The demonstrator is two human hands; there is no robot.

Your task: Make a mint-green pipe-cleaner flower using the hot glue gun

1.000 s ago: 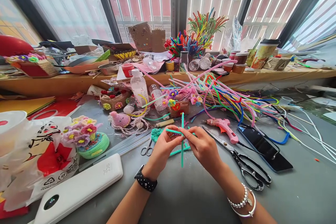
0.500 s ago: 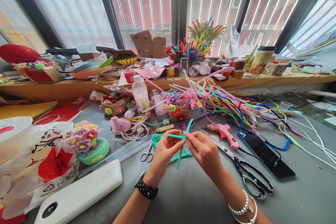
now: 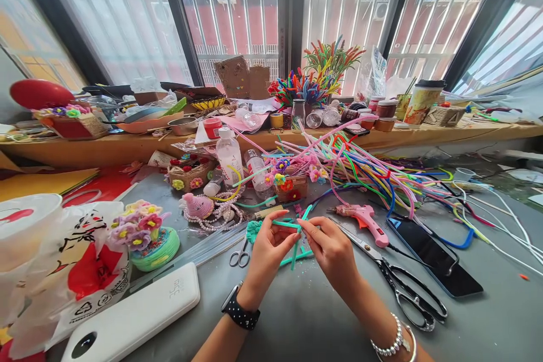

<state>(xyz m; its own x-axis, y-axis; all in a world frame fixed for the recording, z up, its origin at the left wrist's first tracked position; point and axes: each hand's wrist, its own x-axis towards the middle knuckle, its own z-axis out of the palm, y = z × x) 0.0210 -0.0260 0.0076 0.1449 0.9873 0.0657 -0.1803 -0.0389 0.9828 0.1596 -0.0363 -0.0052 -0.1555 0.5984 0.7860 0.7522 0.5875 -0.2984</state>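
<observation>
My left hand (image 3: 268,249) and my right hand (image 3: 331,249) meet above the grey table, both pinching crossed teal pipe cleaners (image 3: 296,237). One stem slants up to the right between my fingertips, another runs sideways from my left fingers. More teal pieces (image 3: 297,257) lie on the table beneath. A black watch is on my left wrist, bead bracelets on my right.
Large black scissors (image 3: 403,288), a pink glue gun (image 3: 363,218) and a dark phone (image 3: 436,257) lie to the right. Small scissors (image 3: 240,255), a white power bank (image 3: 131,317) and a flower pot craft (image 3: 146,235) sit left. A heap of coloured pipe cleaners (image 3: 373,172) lies behind.
The upright teal stem has tilted to slant up-right between my fingers. My hands have stayed together in the same spot; the camera has tipped slightly.
</observation>
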